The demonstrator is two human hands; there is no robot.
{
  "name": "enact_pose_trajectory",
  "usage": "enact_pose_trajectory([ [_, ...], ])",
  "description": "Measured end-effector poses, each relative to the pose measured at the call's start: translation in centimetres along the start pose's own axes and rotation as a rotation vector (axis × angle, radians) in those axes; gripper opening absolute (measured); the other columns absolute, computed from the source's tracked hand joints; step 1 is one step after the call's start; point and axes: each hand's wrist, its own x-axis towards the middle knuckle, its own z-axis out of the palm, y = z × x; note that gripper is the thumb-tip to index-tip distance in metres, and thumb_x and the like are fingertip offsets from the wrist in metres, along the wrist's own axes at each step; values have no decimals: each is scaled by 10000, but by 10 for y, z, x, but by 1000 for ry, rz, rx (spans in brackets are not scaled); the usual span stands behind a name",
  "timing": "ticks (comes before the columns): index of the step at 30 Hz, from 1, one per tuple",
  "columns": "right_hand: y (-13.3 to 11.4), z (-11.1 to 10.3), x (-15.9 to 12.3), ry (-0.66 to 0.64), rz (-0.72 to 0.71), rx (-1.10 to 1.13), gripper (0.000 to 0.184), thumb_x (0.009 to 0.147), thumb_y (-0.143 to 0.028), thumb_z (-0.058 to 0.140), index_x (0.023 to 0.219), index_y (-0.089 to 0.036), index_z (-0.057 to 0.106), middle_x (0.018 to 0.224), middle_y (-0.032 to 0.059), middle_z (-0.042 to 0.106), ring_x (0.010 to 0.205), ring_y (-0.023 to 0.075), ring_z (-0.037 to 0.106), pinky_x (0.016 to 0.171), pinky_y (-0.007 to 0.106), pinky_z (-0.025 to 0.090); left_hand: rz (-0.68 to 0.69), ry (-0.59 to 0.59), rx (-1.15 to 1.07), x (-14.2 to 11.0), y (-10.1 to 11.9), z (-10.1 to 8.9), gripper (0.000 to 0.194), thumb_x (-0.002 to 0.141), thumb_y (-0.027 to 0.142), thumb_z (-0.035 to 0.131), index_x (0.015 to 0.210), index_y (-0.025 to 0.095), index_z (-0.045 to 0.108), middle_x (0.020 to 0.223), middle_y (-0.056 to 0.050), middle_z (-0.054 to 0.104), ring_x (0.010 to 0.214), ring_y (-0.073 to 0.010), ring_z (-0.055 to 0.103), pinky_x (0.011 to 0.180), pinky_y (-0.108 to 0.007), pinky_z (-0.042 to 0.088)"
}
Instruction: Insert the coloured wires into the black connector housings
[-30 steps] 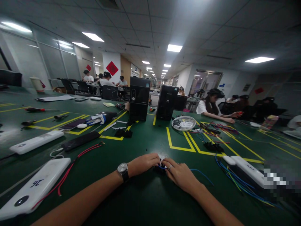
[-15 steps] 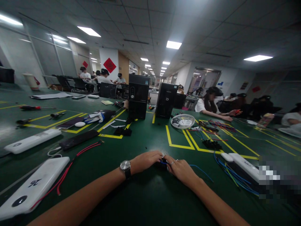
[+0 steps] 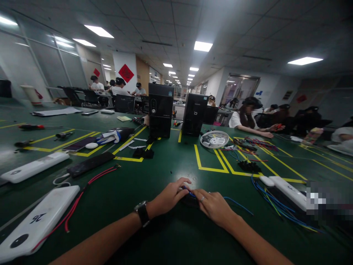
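Over the near middle of the green table, my left hand [image 3: 170, 195] and my right hand [image 3: 216, 207] meet almost fingertip to fingertip. A blue wire [image 3: 239, 207] runs between them, and its long tail trails out to the right past my right hand. My right fingers are closed on the wire. My left thumb and forefinger pinch it near its other end, the forefinger curved above. Something dark sits under the fingertips; it is too shadowed to name.
Two black computer towers [image 3: 160, 110] stand at the back, beside a white fan guard [image 3: 214, 140]. White power strips [image 3: 41, 217] and red wires [image 3: 79, 191] lie left. More blue wires [image 3: 286, 213] lie right. Across the table a person [image 3: 248, 117] handles something red.
My left hand has rolled and dropped slightly left, its forefinger lifting and the thumb showing. More of the blue wire shows between the hands. The view has shifted slightly.
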Motion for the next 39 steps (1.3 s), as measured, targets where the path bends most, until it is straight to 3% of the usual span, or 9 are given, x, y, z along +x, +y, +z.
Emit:
enact_pose_trajectory([
  [5, -4, -1, -3, -4, -29, -45, 304, 927, -170, 384, 1218, -154, 472, 992, 77, 634, 705, 131, 617, 610, 235, 443, -184, -29, -199, -3, 2, 2, 277, 884, 373, 469, 1016, 160, 589, 964, -57, 648, 885, -173, 592, 782, -283, 438],
  [8, -8, -4, -3, -11, -44, -68, 302, 930, -188, 394, 1218, -148, 472, 956, 69, 625, 700, 135, 605, 599, 243, 434, -270, -50, -394, -1, -1, 2, 296, 849, 367, 531, 1046, 150, 575, 974, -67, 654, 914, -186, 596, 799, -298, 437],
  [15, -11, -14, -1, -12, -22, 25, 313, 970, -232, 351, 1259, -174, 458, 941, 52, 617, 707, 123, 600, 595, 232, 426, -291, -74, -604, -5, 9, 3, 347, 857, 422, 514, 1021, 134, 619, 997, -85, 652, 968, -207, 586, 874, -342, 415],
  [21, -14, -19, 2, 34, 25, 164, 302, 971, -239, 368, 1241, -190, 495, 947, 58, 635, 753, 123, 619, 642, 221, 454, -250, 35, -460, -4, 23, 10, 368, 906, 421, 409, 986, 147, 641, 991, -54, 643, 955, -185, 565, 885, -314, 398],
  [30, -24, -19, 5, 62, 88, 334, 363, 920, -243, 472, 1281, -221, 438, 1007, 64, 635, 858, 169, 626, 740, 271, 476, -198, 292, -171, -4, 15, 24, 324, 929, 369, 342, 1065, 170, 560, 961, -38, 623, 898, -160, 565, 820, -268, 411],
  [34, -18, -28, 3, 70, 206, 456, 224, 907, -263, 497, 1123, -203, 491, 897, 32, 637, 761, 148, 609, 664, 240, 437, -181, 215, -107, -2, 12, 18, 340, 931, 388, 327, 956, 166, 584, 857, -23, 618, 812, -151, 566, 744, -249, 411],
  [36, -14, -28, 2, 65, 188, 428, 131, 903, -287, 510, 991, -194, 538, 833, 24, 625, 726, 147, 593, 649, 240, 414, -155, 160, -85, -2, 12, 15, 368, 933, 402, 316, 936, 164, 597, 857, -25, 619, 812, -151, 566, 749, -247, 407],
  [39, -13, -21, 2, 71, 126, 404, 136, 924, -283, 474, 879, -189, 562, 817, 29, 612, 738, 142, 582, 671, 240, 401, -129, 145, -68, -2, 14, 16, 385, 940, 406, 297, 953, 164, 595, 929, -37, 624, 868, -151, 564, 816, -251, 396],
])
